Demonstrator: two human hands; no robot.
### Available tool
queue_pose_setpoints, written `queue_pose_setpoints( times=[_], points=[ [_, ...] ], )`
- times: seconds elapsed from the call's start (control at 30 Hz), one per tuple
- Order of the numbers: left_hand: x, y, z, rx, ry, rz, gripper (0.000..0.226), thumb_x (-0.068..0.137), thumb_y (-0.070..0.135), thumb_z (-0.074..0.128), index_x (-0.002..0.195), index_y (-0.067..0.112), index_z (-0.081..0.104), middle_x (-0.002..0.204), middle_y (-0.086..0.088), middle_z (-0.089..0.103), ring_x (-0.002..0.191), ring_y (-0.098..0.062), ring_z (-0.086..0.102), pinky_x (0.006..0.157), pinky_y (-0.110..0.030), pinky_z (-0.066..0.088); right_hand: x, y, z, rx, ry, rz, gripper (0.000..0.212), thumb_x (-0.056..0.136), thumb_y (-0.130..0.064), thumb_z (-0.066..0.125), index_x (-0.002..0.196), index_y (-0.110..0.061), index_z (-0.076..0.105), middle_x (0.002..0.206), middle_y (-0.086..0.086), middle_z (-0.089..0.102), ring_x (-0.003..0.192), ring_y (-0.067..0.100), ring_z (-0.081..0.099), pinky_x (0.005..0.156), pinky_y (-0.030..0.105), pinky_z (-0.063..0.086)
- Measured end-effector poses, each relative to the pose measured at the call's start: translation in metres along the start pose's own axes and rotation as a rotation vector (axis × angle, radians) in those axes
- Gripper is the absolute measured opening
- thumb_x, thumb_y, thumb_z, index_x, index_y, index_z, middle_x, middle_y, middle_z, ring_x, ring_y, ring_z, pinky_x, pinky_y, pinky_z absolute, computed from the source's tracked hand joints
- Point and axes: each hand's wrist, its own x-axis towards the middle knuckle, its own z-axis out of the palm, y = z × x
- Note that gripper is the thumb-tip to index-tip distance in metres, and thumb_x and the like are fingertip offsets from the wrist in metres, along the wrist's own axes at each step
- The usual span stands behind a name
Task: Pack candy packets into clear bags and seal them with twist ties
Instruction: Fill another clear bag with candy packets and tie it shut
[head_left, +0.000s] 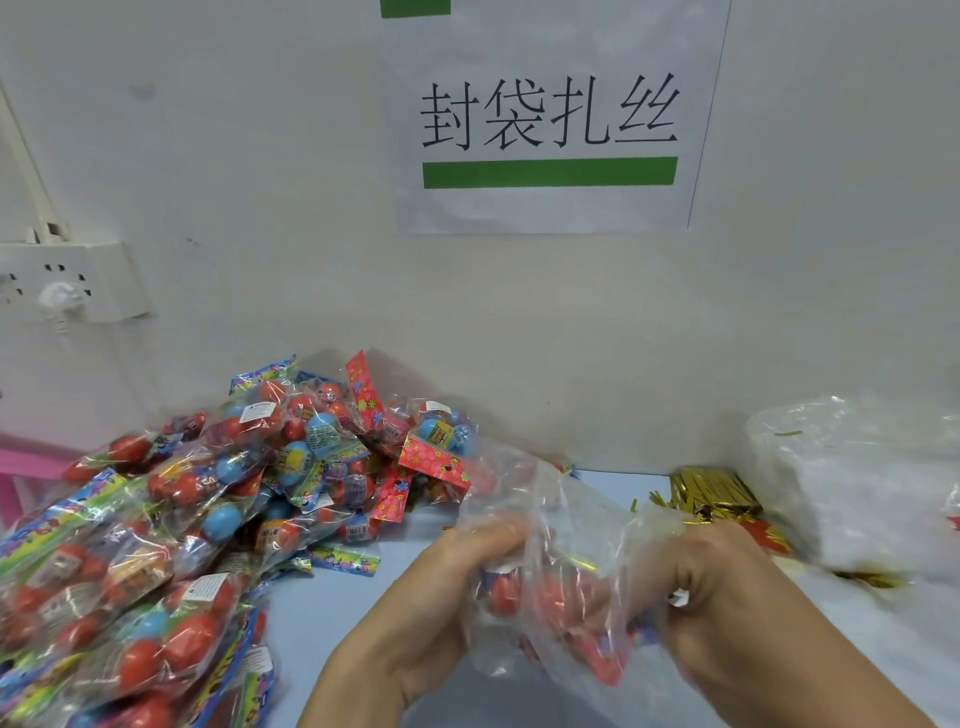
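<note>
Both hands, left hand (441, 597) & right hand (727, 597), fingers curled gripping clear bag (561, 545) w/ red candy inside, above bench (337, 623). Candy packets (208, 493) piled left of bag; gold twist ties (711, 493) behind-right of it.

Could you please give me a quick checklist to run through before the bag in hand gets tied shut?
1. Both hands, left hand and right hand, grip the clear bag: ok.
2. Candy packet inside bag: ok.
3. Bag neck gathered for tying: cannot tell, blurred.
4. Gold twist ties lie by the right hand: ok.
5. Twist tie in hand: cannot tell.
6. More packets in the candy pile at left: ok.
</note>
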Motion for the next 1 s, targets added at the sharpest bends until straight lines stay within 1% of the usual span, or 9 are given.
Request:
queue_pose_setpoints(
  times=[0.17, 0.3, 0.37, 0.57, 0.6, 0.67, 0.77, 0.87, 1.0],
  points=[
    [0.003, -0.003, 0.005, -0.019, 0.065, 0.007, 0.024, 0.093, 0.013, 0.059, 0.114, 0.005, 0.069, 0.109, -0.026, 0.064, 0.097, -0.036, 0.059, 0.090, -0.054, 0.046, 0.001, -0.009, 0.000, -0.012, -0.051, 0.136, 0.044, 0.072, -0.001, 0.058, 0.057, -0.041, 0.070, 0.063, -0.023, 0.068, 0.072, 0.003, 0.067, 0.064, 0.020, 0.054],
    [0.007, -0.005, 0.001, -0.121, 0.098, -0.003, 0.040, 0.089, 0.027, 0.061, 0.122, 0.006, 0.066, 0.127, -0.027, 0.062, 0.121, -0.048, 0.056, 0.105, -0.066, 0.039, -0.007, -0.015, -0.013, 0.156, -0.026, 0.179, 0.072, 0.082, -0.004, 0.071, 0.083, -0.075, 0.061, 0.097, -0.044, 0.065, 0.102, -0.022, 0.057, 0.088, 0.004, 0.046],
    [0.007, -0.005, -0.001, -0.156, 0.123, 0.013, 0.047, 0.079, 0.032, 0.068, 0.120, 0.009, 0.069, 0.123, -0.024, 0.065, 0.120, -0.045, 0.057, 0.102, -0.060, 0.044, -0.010, -0.016, -0.017, 0.270, 0.033, 0.164, 0.063, 0.084, -0.013, 0.075, 0.100, -0.072, 0.061, 0.110, -0.038, 0.067, 0.111, -0.017, 0.058, 0.098, 0.011, 0.046],
    [0.009, -0.005, -0.007, -0.269, 0.155, 0.101, 0.049, 0.061, 0.039, 0.075, 0.104, 0.015, 0.078, 0.107, -0.015, 0.074, 0.089, -0.028, 0.073, 0.087, -0.051, 0.056, -0.007, -0.011, -0.027, 0.238, 0.614, 0.331, 0.016, 0.088, -0.026, 0.068, 0.088, -0.039, 0.076, 0.081, -0.012, 0.075, 0.071, 0.001, 0.070, 0.062, 0.008, 0.051],
    [0.010, -0.005, -0.008, -0.302, 0.149, 0.120, 0.048, 0.062, 0.039, 0.075, 0.103, 0.015, 0.078, 0.106, -0.015, 0.074, 0.088, -0.027, 0.074, 0.081, -0.049, 0.058, -0.008, -0.011, -0.027, 0.210, 0.566, 0.433, 0.010, 0.084, -0.041, 0.066, 0.089, -0.037, 0.074, 0.082, -0.011, 0.074, 0.068, 0.000, 0.069, 0.060, 0.009, 0.050],
    [0.011, -0.004, -0.008, -0.355, 0.146, 0.163, 0.045, 0.065, 0.040, 0.074, 0.102, 0.014, 0.079, 0.106, -0.015, 0.075, 0.089, -0.026, 0.074, 0.069, -0.040, 0.062, -0.011, -0.012, -0.026, 0.207, 0.293, 0.647, 0.045, 0.068, -0.063, 0.061, 0.105, -0.038, 0.064, 0.089, -0.011, 0.071, 0.067, 0.004, 0.070, 0.062, 0.017, 0.054],
    [0.013, -0.004, -0.004, -0.316, 0.168, 0.213, 0.044, 0.075, 0.037, 0.069, 0.113, 0.015, 0.074, 0.115, -0.015, 0.072, 0.103, -0.030, 0.071, 0.080, -0.044, 0.060, -0.010, -0.016, -0.019, 0.380, 0.055, 0.768, 0.045, 0.081, -0.041, 0.072, 0.121, -0.029, 0.054, 0.082, -0.001, 0.074, 0.060, 0.010, 0.072, 0.050, 0.025, 0.056],
    [0.015, -0.007, -0.002, -0.076, 0.318, 0.244, 0.031, 0.091, 0.024, 0.061, 0.121, 0.016, 0.069, 0.111, -0.015, 0.072, 0.107, -0.034, 0.068, 0.097, -0.055, 0.052, -0.008, -0.007, -0.010, 0.385, 0.129, 0.773, 0.025, 0.090, -0.004, 0.066, 0.109, -0.019, 0.062, 0.064, 0.002, 0.072, 0.061, 0.018, 0.073, 0.047, 0.025, 0.054],
    [0.014, -0.008, -0.014, 0.120, 0.453, 0.275, 0.021, 0.098, 0.019, 0.056, 0.110, 0.015, 0.072, 0.095, -0.013, 0.076, 0.093, -0.029, 0.072, 0.088, -0.046, 0.055, -0.011, 0.007, -0.006, 0.339, 0.249, 0.847, 0.025, 0.091, 0.005, 0.055, 0.101, -0.018, 0.059, 0.067, 0.007, 0.073, 0.059, 0.021, 0.067, 0.044, 0.024, 0.051]
  ],
)
